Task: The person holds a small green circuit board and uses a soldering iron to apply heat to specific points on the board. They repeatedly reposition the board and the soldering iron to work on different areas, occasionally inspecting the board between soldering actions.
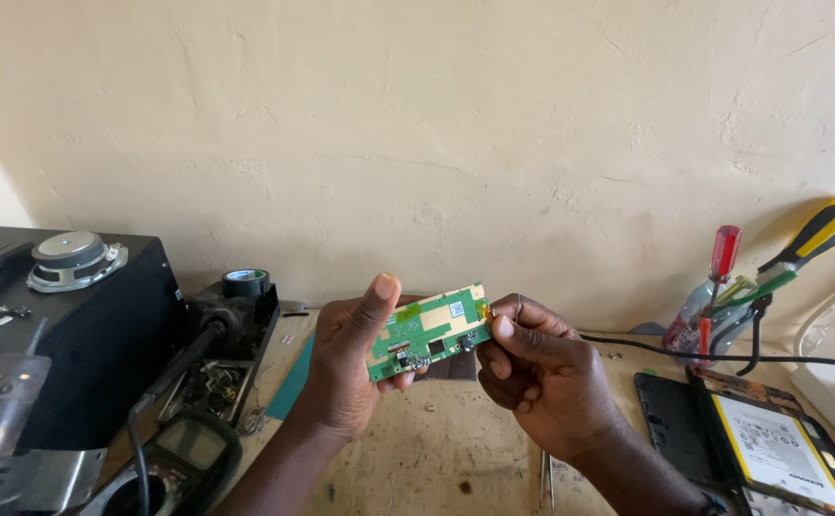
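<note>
mid-inspection, by the look of it: green circuit board (429, 333) held up over the workbench (417, 459), tilted, right end higher. left hand (346, 368) clamped on the board's left end, thumb up across the face, fingers behind. right hand (537, 373) pinching the right edge at the small gold tab, fingertips tight on it, so both grips narrow and closed on the board. board sitting between the two hands, clear of the bench, in front of the plaster wall. probably working that corner connector loose or checking it; next move calls for a steady left hold and a gentle, straight pull, not a twist. opened tablet (771, 444) with its battery lying off to the right, screwdrivers (752, 277) in a holder behind it, multimeter (183, 459) down left.
</note>
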